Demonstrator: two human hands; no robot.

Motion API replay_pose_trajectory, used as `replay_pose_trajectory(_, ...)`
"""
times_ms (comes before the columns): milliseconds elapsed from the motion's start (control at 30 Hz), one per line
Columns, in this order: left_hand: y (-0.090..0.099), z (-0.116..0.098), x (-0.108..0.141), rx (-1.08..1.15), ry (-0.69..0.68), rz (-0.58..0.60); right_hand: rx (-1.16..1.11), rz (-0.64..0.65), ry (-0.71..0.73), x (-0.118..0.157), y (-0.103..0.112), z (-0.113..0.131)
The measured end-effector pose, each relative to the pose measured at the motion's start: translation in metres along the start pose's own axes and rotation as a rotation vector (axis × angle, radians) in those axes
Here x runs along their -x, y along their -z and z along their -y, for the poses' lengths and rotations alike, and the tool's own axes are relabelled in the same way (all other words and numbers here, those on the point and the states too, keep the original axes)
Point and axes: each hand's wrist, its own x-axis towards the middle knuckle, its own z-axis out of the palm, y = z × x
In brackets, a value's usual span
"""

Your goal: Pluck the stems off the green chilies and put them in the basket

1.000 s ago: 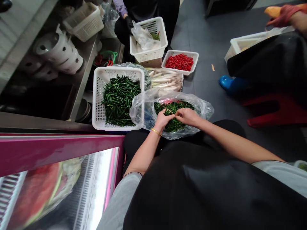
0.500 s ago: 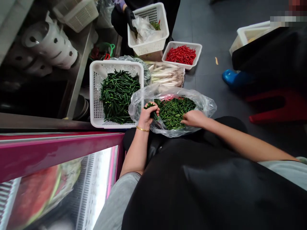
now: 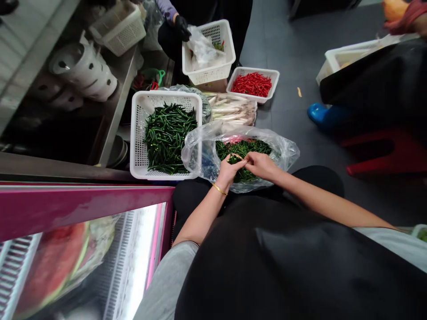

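Note:
My left hand (image 3: 227,172), a gold bracelet at its wrist, is closed around a small bunch of green chilies (image 3: 234,158). Against its thumb, the fingertips of my right hand (image 3: 262,165) come together in a pinch; what lies between them is too small to make out. Both hands are over an open clear plastic bag (image 3: 287,153), which holds more thin green chilies (image 3: 255,146), partly covered by my hands. Just left of the bag stands a white perforated basket (image 3: 134,138) with a heap of dark green chilies (image 3: 170,138) in it.
Behind the bag lie long white-stemmed vegetables (image 3: 231,109) and a tray of red chilies (image 3: 252,84). A co-worker's black-gloved hand (image 3: 182,28) holds plastic over another white basket (image 3: 208,79). A pink-framed glass case (image 3: 83,204) borders my left; a red stool (image 3: 396,151) stands right.
My left hand has moved right with its chilies, and my right hand has come up from the bag to meet it. The co-worker's gloved hand has lifted the plastic slightly.

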Motion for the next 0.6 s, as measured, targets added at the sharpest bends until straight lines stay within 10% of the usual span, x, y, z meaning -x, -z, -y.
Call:
replay_pose_trajectory(133, 0.012, -0.007, -0.005, 0.129, 0.103, 0.02, -0.291, 0.155, -0.025, -0.034, 0.005, -0.016)
replay_pose_trajectory(233, 0.028, -0.015, -0.005, 0.178, 0.209, 0.018, 0.028, 0.0, -0.256, -0.08, 0.006, -0.039)
replay_pose_trajectory(367, 0.044, -0.025, -0.004, 0.179, 0.21, 0.012, 0.408, 0.15, -0.286, -0.118, 0.003, -0.05)
replay_pose_trajectory(600, 0.034, -0.023, -0.02, 0.209, 0.283, 0.067, 0.286, -0.098, 0.047, -0.058, 0.037, -0.022)
